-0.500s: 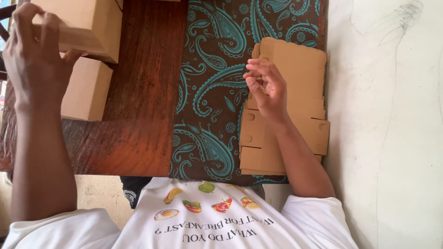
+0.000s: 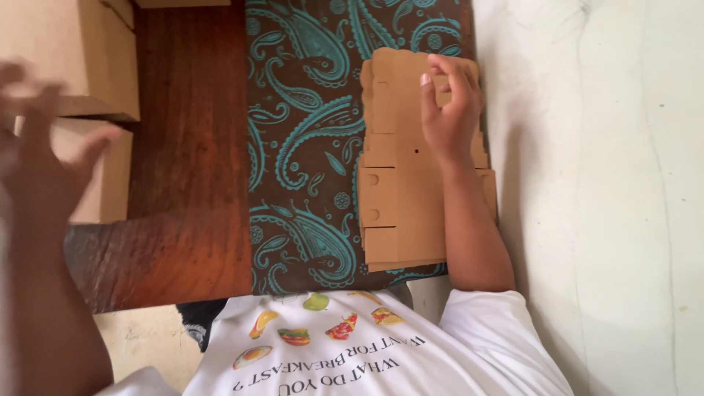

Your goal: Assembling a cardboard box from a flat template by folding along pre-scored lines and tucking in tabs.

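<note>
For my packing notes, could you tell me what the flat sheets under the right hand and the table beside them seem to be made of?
The flat sheets look like plain brown cardboard, matte, with die-cut slots and fold lines; the right hand rests on the stack. The table looks like dark reddish wood with visible grain and a slight sheen, though a veneer can't be excluded.

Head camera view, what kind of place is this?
Probably a home workspace for folding boxes: flat cardboard blanks on a paisley cloth, made-up boxes on a wooden table, beside a plain wall.
</note>
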